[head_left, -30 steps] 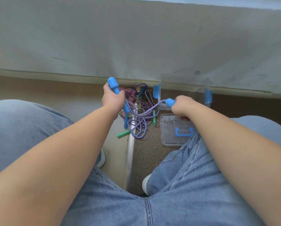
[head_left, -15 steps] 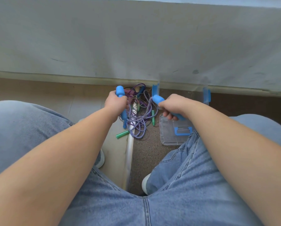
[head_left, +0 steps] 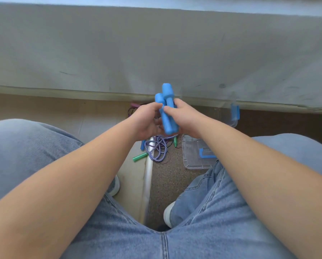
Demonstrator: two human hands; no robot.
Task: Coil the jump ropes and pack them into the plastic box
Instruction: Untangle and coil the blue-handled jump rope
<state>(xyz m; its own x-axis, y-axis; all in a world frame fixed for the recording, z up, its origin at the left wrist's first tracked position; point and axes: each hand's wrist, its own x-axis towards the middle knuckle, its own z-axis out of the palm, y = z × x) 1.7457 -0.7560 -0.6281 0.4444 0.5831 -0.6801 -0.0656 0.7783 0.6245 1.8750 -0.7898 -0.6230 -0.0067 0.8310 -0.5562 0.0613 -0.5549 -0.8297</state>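
The person is wearing faded light-blue denim jeans point(head_left: 212, 232) with stitched seams and white-toed shoes point(head_left: 168, 214); both forearms point(head_left: 72, 174) are showing bare.

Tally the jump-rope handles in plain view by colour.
Blue handles: 3, two held together, one on the floor at
Green handles: 2
Total: 5
Pink bit behind the left hand: too hidden to count

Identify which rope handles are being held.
The two thick blue handles, pressed together between the left hand and right hand; the green handle lies on the floor.
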